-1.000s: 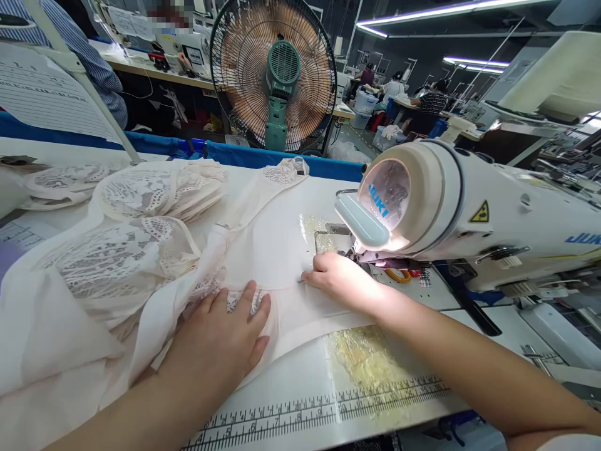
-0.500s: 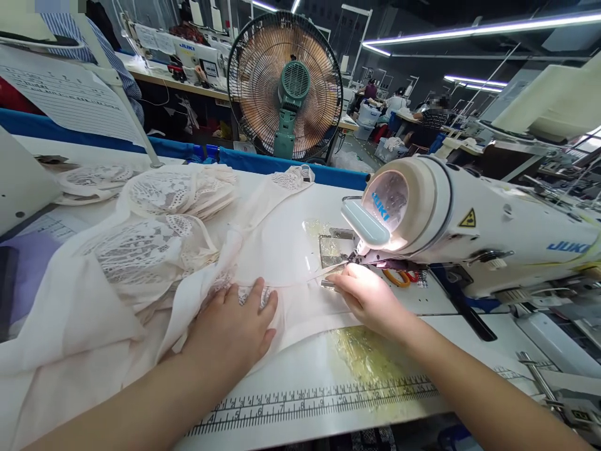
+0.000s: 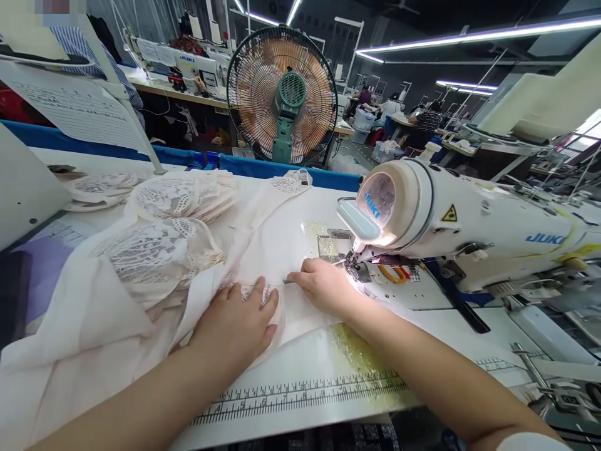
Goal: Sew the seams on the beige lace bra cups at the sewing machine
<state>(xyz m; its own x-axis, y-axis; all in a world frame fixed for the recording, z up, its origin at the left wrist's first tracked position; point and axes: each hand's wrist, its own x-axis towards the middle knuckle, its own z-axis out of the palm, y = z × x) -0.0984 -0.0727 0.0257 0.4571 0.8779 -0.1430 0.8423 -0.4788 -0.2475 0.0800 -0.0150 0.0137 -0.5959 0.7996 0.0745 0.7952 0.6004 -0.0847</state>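
Observation:
My left hand (image 3: 239,319) lies flat and open on a cream fabric piece (image 3: 267,244), pressing down a lace patch near its fingertips. My right hand (image 3: 323,285) rests on the same fabric just left of the presser foot (image 3: 353,268) of a white Juki sewing machine (image 3: 436,213). Its fingers are curled around a thin metal tool (image 3: 287,281) whose tip points left. The machine's lamp lights the right hand brightly.
A heap of cream lace pieces (image 3: 178,200) lies left on the white table (image 3: 422,313). A printed ruler (image 3: 300,396) runs along the front edge. Orange-handled scissors (image 3: 392,274) sit under the machine arm. A standing fan (image 3: 282,94) is behind; a paper sheet (image 3: 79,113) hangs left.
My right hand has drawn back to the left, away from the presser foot, along the fabric. The left hand has stayed flat in place.

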